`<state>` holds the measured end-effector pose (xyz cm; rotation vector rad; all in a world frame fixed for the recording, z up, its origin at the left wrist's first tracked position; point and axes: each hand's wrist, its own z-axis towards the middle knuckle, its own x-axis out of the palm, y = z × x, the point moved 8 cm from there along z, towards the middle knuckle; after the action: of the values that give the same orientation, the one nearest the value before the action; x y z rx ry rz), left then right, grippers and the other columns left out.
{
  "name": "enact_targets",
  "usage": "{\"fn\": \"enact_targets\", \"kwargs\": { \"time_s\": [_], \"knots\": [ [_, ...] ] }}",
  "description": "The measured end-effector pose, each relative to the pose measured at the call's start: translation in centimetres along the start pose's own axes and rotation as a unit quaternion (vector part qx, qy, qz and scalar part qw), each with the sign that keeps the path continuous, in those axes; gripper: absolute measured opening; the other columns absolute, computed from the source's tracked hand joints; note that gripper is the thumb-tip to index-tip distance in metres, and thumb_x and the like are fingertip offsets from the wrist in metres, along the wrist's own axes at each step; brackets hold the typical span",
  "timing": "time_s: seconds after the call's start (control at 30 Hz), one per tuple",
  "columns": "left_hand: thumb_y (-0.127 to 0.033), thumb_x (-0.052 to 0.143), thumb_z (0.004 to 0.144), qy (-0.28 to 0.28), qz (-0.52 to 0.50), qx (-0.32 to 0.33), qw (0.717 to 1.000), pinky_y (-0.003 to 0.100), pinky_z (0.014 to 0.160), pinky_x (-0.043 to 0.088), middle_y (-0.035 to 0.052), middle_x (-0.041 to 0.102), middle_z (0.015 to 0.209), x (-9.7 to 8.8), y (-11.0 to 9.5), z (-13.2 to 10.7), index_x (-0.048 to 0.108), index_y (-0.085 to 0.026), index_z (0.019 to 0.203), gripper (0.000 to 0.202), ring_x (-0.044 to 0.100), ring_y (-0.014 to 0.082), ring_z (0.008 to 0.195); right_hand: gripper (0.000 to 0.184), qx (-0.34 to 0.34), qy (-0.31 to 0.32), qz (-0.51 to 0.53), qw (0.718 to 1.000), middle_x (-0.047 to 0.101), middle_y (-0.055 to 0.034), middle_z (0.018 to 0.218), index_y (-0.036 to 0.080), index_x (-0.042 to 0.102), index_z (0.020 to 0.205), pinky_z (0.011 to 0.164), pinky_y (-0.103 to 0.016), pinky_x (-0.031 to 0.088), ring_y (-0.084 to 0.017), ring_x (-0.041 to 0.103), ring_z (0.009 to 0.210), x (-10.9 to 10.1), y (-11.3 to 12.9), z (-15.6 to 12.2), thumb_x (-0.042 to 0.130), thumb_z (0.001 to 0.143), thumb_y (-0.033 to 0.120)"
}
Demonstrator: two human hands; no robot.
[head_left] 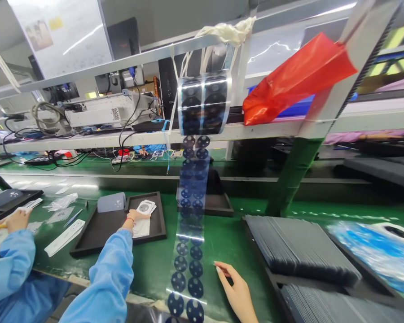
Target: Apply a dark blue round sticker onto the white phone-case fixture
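My left hand [137, 217], in a blue sleeve with a red cord at the wrist, reaches into a black tray [103, 233]. Its fingers are closed on a white card with a round grey mark [144, 207], and more white pieces lie below them. A grey-blue plate [111, 202] rests across the tray's back edge. My right hand [236, 291] hovers over the green bench, thumb and forefinger tips drawn together; anything between them is too small to make out. Left of it hangs a clear film strip [188, 242] with two rows of dark round stickers, running down from a roll [204, 104].
Black trays of tightly stacked grey plates [296, 244] stand at the right, beside blue plastic wrap [363, 251]. A co-worker's hand [18, 220] is at far left near white strips [64, 237]. A red bag [298, 80] hangs from the white rack post.
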<state>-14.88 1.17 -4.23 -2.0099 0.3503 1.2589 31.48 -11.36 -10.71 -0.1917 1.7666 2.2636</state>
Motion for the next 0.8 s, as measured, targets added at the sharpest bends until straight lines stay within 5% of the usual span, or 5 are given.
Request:
{"fn": "enact_targets", "kwargs": {
  "time_s": [0.43,0.6,0.8],
  "knots": [
    [-0.04,0.065,0.095,-0.062,0.079,0.033,0.994,0.054,0.104,0.048,0.0118,0.058,0.138,0.8,-0.6,-0.7,0.059,-0.017,0.129,0.042,0.058,0.0297,0.124,0.048,0.011,0.024,-0.065,0.998,0.078,-0.0121,0.101,0.024,0.078,0.093,0.088,-0.044,0.062,-0.032,0.075,0.095,0.3,-0.7,-0.5,0.055,0.09,0.065],
    [-0.047,0.078,0.079,-0.077,0.026,0.092,0.992,0.05,0.106,0.044,0.0205,0.062,0.132,0.5,-0.4,-2.8,0.057,-0.013,0.125,0.061,0.056,0.0391,0.127,0.044,0.003,0.004,-0.083,0.997,0.076,-0.0132,0.106,0.023,0.076,0.102,0.094,-0.051,0.059,-0.033,0.072,0.102,0.7,-0.6,-1.5,0.055,0.092,0.06],
    [-0.051,0.068,0.08,-0.09,-0.137,0.101,0.981,0.045,0.109,0.042,0.0151,0.057,0.142,0.3,2.9,-8.0,0.046,-0.022,0.133,0.064,0.053,0.0359,0.133,0.035,0.01,0.079,-0.021,0.997,0.071,-0.0125,0.124,0.027,0.073,0.112,0.103,-0.049,0.054,-0.034,0.066,0.117,1.8,4.7,-2.4,0.066,0.089,0.053]
  ]
}}
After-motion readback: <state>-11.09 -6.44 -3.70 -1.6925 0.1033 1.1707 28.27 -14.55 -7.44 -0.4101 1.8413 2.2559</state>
